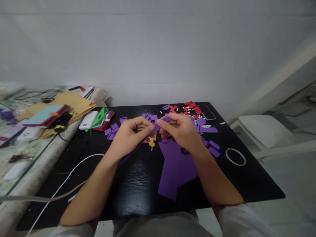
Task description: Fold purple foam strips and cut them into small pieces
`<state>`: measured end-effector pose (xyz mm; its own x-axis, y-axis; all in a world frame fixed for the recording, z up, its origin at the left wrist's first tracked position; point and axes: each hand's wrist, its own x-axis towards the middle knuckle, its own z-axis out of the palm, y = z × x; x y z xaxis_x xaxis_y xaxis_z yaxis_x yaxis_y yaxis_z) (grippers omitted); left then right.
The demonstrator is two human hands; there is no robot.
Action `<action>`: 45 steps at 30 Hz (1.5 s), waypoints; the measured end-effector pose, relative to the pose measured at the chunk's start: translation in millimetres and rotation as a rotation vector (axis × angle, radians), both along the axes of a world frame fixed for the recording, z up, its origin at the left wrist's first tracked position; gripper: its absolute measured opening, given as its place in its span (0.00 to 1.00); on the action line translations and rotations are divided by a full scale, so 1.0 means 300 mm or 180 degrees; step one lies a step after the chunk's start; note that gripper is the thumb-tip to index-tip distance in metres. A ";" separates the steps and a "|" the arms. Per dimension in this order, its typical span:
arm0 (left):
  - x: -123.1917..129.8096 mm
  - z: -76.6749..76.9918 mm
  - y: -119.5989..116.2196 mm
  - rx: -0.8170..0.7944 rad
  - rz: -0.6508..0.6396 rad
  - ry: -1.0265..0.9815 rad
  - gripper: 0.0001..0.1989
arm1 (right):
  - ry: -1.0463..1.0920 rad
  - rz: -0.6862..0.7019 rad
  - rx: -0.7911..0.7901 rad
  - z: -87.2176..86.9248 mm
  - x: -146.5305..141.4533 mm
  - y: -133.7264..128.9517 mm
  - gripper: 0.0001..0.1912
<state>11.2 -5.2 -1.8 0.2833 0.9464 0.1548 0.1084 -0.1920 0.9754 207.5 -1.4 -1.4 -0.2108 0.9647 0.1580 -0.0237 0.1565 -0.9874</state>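
Observation:
My left hand (134,134) is closed, thumb against fingers, on a long purple paper strip (128,157) that slants down toward my wrist. Close beside it, my right hand (180,129) pinches a purple paper piece (166,118); I cannot tell if this is the same strip. Below the right hand lies a large cut purple sheet (170,177), partly covered by my forearm. A dark loop (184,150) rests on that sheet. Between and behind the hands, a yellow tool (152,143) with a thin tip is mostly hidden.
Purple pieces (214,148) and red scraps (190,108) are scattered across the black table (138,194). A green bundle (100,118) and a white box (89,120) stand at the back left. A white cable (71,172) crosses the left side; a pale ring (235,156) lies right.

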 end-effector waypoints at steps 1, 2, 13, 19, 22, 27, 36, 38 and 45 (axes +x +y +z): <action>-0.001 -0.002 0.001 -0.0014 -0.0017 -0.0002 0.12 | 0.0015 0.0018 -0.0007 0.002 0.001 -0.001 0.19; -0.001 -0.004 0.003 -0.0028 -0.0042 -0.0008 0.12 | 0.0029 0.0037 -0.0006 0.004 0.001 -0.002 0.19; -0.008 0.001 0.000 -0.0192 -0.0127 0.0061 0.14 | 0.0093 -0.0068 0.0089 0.012 0.018 0.004 0.19; -0.013 0.000 0.002 -0.0180 -0.0152 0.0016 0.14 | 0.0260 -0.0107 -0.0060 0.018 0.004 -0.004 0.18; -0.011 0.005 0.000 -0.0081 -0.0102 0.0019 0.12 | 0.0400 0.0050 -0.0262 0.010 -0.009 -0.003 0.19; -0.008 0.014 -0.005 -0.0049 -0.0086 -0.0016 0.12 | 0.0513 0.0094 -0.0337 0.006 -0.010 0.001 0.18; -0.004 0.007 -0.009 -0.0066 -0.0069 -0.0142 0.11 | 0.0549 0.0218 -0.0396 0.002 -0.010 0.004 0.18; -0.004 0.006 -0.009 -0.0066 -0.0076 -0.0132 0.12 | 0.0527 0.0202 -0.0355 0.000 -0.011 0.003 0.18; -0.005 0.011 -0.010 0.0067 -0.0107 -0.0032 0.11 | 0.0476 0.0256 -0.0152 -0.008 0.000 0.007 0.15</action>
<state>9.7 -8.2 1.6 0.3132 0.9329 0.1776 0.0917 -0.2158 0.9721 207.5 0.8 -3.9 -0.2652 0.9528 0.1477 -0.1814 0.1012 -0.9782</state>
